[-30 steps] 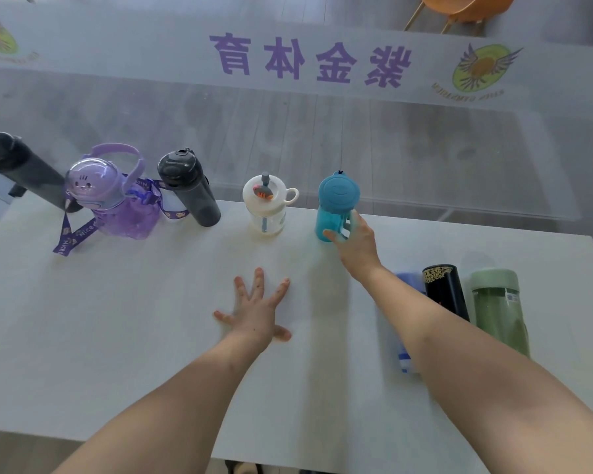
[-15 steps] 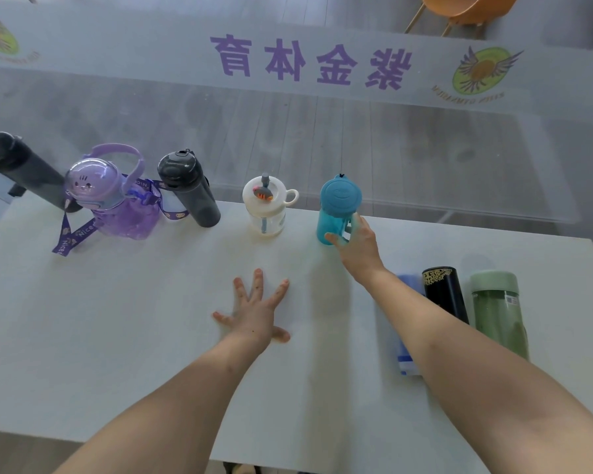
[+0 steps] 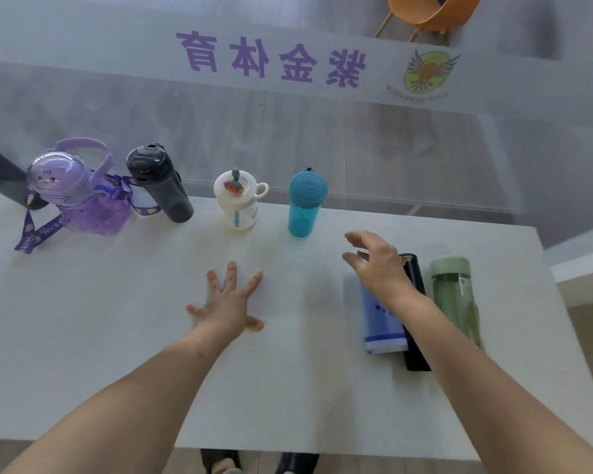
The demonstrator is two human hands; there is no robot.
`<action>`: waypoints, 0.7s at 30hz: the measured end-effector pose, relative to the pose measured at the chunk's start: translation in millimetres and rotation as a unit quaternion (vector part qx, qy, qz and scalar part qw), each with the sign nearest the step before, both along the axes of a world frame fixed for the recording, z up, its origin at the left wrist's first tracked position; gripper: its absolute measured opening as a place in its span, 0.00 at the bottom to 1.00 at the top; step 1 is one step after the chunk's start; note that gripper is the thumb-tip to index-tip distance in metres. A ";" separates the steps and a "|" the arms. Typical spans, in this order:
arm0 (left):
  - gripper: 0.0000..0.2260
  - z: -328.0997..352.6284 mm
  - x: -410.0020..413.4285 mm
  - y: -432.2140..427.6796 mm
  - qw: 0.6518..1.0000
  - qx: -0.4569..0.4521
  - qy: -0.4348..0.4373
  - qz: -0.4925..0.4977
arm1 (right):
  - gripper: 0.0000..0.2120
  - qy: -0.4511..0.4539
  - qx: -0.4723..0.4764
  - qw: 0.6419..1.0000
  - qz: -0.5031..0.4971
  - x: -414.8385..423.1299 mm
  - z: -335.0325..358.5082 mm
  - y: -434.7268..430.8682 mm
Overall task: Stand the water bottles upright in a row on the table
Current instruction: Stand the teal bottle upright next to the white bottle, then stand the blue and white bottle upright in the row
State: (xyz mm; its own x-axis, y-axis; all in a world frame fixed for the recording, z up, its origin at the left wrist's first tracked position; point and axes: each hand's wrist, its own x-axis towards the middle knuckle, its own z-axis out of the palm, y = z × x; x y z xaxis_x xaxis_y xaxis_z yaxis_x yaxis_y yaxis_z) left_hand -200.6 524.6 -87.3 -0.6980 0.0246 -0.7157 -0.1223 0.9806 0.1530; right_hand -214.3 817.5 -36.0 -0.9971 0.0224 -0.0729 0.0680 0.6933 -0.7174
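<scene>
Hovering with fingers loosely spread, the right hand [image 3: 379, 265] holds nothing above 3 lying bottles [image 3: 452, 299]. Left hand [image 3: 228, 299] presses flat, fingers splayed, mid-surface [image 3: 100, 319]. 5 upright bottles [image 3: 303, 203] line the far edge; bare room lies nearer.

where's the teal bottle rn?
Head view: teal bottle stands upright at the table's far edge, right end of the row, beside the white cup, clear of the right hand.

desk [image 3: 83, 336]: white, matte | glass wall [image 3: 322, 138]: behind desk, frosted band with purple characters and winged logo | floor [image 3: 356, 15]: grey wood planks | chair [image 3: 428, 12]: orange, top right | light: soft daylight
</scene>
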 end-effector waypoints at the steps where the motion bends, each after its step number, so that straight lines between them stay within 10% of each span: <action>1: 0.51 2.8 0.1 1.4 1.000 -0.003 0.000 0.001 | 0.20 -0.001 0.038 0.999 0.033 16.9 5.2 11.7; 9: 0.49 2.4 35.0 56.6 0.998 0.007 0.003 -0.064 | 0.45 -0.131 0.307 0.899 0.285 93.0 -4.9 45.2; 12: 0.53 -3.8 36.3 63.2 0.997 -0.011 0.008 -0.073 | 0.36 -0.137 0.331 0.881 0.310 95.2 -6.3 50.5; 21: 0.52 1.4 38.2 62.4 0.998 0.000 0.002 -0.061 | 0.28 -0.116 0.072 0.974 0.183 61.0 -6.3 36.7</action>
State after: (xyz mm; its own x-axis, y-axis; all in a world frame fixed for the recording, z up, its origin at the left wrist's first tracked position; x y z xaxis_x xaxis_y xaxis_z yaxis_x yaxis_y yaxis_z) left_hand -162.4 587.0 -85.9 -0.6929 0.1098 -0.7126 -0.0013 0.9881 0.1536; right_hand -153.3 854.1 -42.3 -0.8976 -0.3039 -0.3194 -0.0532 0.7938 -0.6058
